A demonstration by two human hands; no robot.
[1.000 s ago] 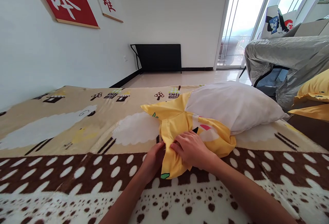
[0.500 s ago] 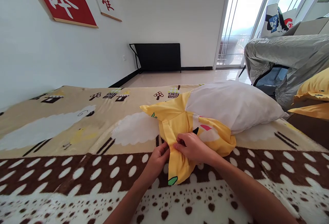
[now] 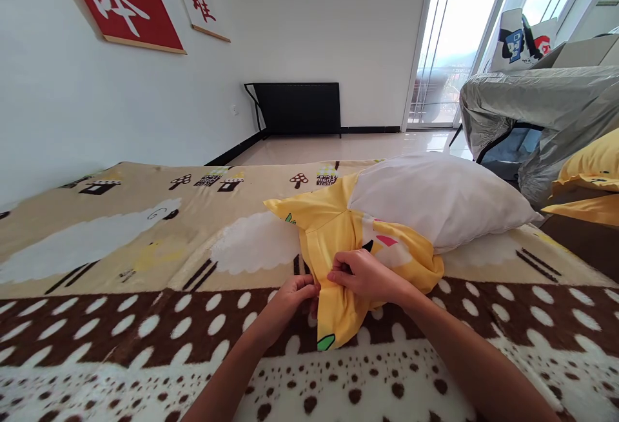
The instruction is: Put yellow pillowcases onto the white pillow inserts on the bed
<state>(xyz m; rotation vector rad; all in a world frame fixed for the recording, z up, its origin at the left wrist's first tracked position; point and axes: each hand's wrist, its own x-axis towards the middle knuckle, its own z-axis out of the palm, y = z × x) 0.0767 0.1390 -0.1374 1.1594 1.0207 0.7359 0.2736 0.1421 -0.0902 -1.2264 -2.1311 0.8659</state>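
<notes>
1. Since the earliest frame, the lower corner of the yellow pillowcase point(image 3: 333, 235), with its green print, has shifted toward the side where the white pillow point(image 3: 445, 199) lies, and the fingers of my right grip point(image 3: 365, 273) have gone from spread to curled.
2. On my side of the pillow, near its left end, that right grip pinches a fold of the pillowcase between thumb and fingertips.
3. My left grip point(image 3: 290, 297), farther left of the pillow, grasps the pillowcase's edge; some of its fingers are hidden from me.
4. I have the pillowcase touching the pillow's left end, bunched along its near side; whether it wraps around the pillow I cannot tell.
5. Under the pillow I see a patterned blanket point(image 3: 193, 222).
6. Beyond the pillow, to its left, stands a black panel point(image 3: 297, 109); beyond it to the right is a silver-covered tabletop point(image 3: 541, 96).
</notes>
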